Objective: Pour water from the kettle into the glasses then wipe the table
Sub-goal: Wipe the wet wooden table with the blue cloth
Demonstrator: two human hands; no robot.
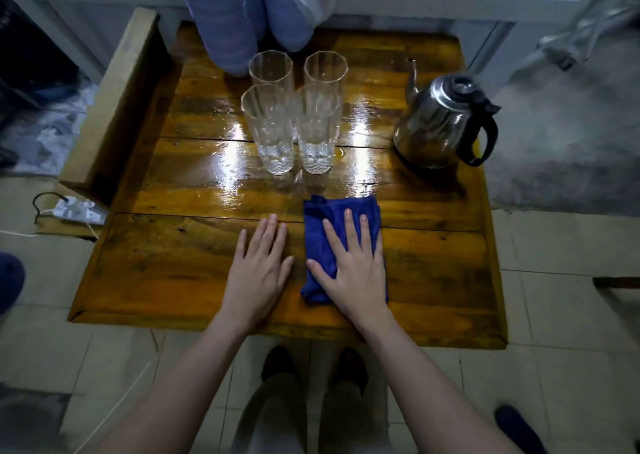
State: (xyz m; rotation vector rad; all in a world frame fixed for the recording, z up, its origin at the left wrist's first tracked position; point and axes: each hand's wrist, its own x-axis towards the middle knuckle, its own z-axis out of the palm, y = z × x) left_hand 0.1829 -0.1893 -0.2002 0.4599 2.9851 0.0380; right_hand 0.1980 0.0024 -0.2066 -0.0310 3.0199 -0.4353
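Note:
Several tall clear glasses (268, 128) stand in a square cluster at the middle of a glossy wooden table (194, 253). A steel kettle (440, 121) with a black handle sits to their right, spout pointing away from me. A folded blue cloth (323, 218) lies near the table's front edge. My right hand (353, 263) rests flat on the cloth, fingers spread. My left hand (259, 266) lies flat on the bare wood just left of the cloth, holding nothing. Whether the glasses hold water I cannot tell.
Stacks of blue plastic stools or tubs (221, 21) stand at the table's back edge behind the glasses. A wooden board (114, 97) leans along the left side, with a white power strip (78, 209) beside it. My feet (311, 367) show on the tiled floor below.

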